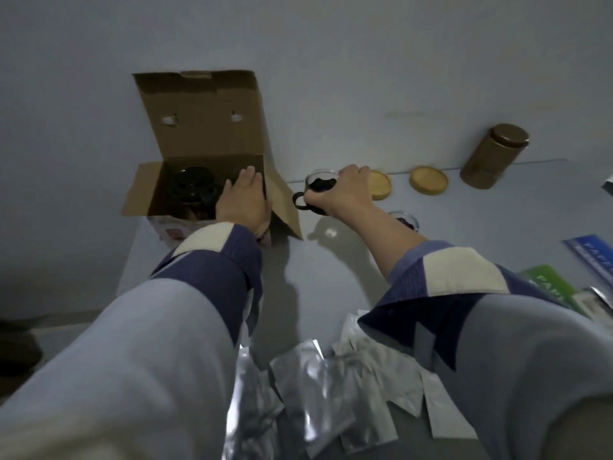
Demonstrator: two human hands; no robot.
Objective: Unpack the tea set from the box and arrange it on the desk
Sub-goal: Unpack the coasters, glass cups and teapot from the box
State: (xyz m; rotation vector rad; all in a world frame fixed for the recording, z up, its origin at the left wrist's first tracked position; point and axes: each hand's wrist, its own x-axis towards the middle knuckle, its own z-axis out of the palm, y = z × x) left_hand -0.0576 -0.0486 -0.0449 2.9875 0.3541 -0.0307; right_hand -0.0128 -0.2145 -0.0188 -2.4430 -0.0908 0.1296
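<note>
An open cardboard box [205, 134] stands at the desk's far left, lid flap up against the wall. Dark glass pieces [192, 187] sit inside it. My left hand [243, 200] reaches into the box's right side, fingers straight against the inner wall. My right hand [341, 190] grips a glass cup with a dark handle [318, 185] just right of the box, a little above the desk. A second glass cup [404, 219] stands behind my right forearm, partly hidden. Two round wooden coasters [428, 179] [380, 184] lie along the back.
A brown cylindrical tin [494, 156] stands at the back right by the wall. Silver foil packets [331, 386] are spread along the near edge of the white desk [497, 220]. Blue and green printed packs [593, 254] lie at the right edge.
</note>
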